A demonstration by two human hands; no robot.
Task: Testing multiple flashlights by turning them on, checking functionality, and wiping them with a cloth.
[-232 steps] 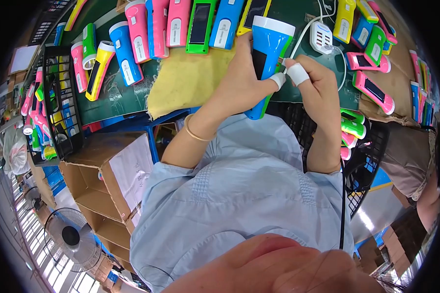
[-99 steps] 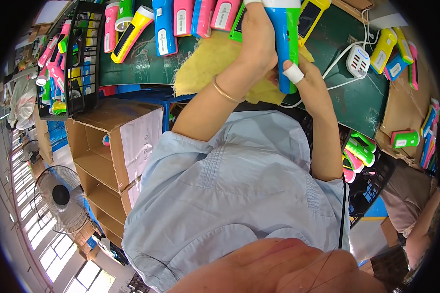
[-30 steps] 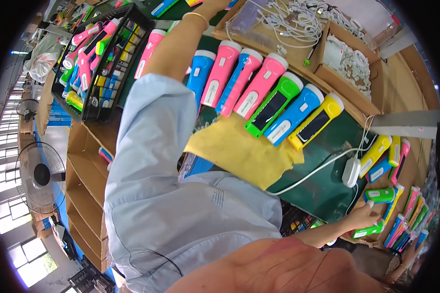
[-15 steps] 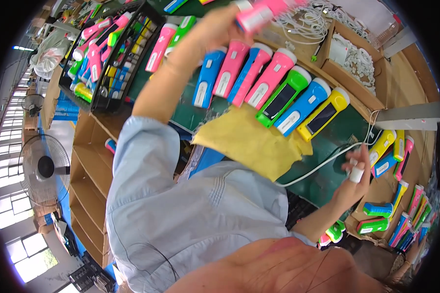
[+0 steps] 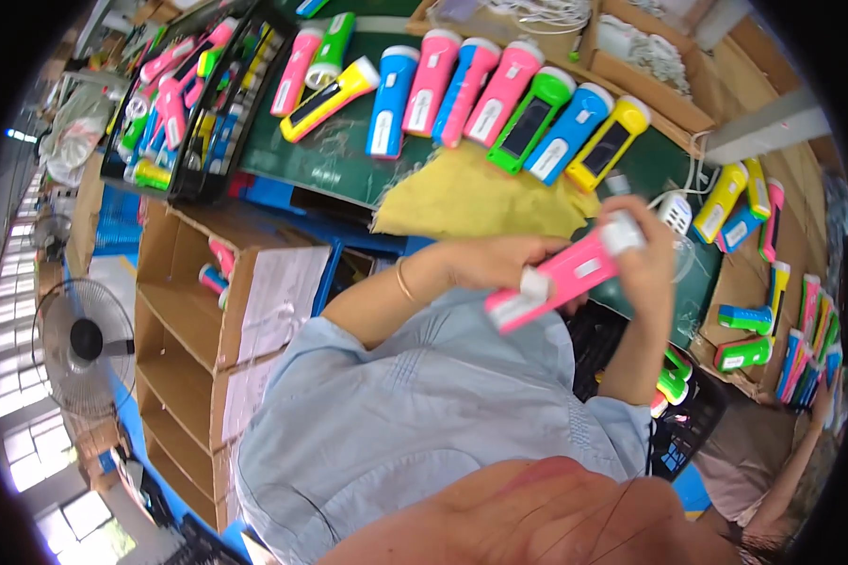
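Observation:
A pink flashlight with a white label lies tilted across the front of my body, slightly blurred. My left hand is closed round its label end; a white wrap shows on one finger. At the other end, my right hand has its fingers closed on the flashlight, also with something white at the fingers. A small grey plug-like piece shows just above the right fingertips; whether they touch it I cannot tell. Beyond both hands a yellow cloth lies before a row of flashlights, including a blue one and a green one.
A black crate of flashlights stands far left, near a yellow flashlight. Cardboard shelves stand at left. A white multi-port charger sits right of my hand. More flashlights lie on cardboard at right, near another person's arm.
My left hand has come back from the far side of the table with the pink flashlight. My right hand has moved in to meet it. A yellow flashlight at the far left is now uncovered.

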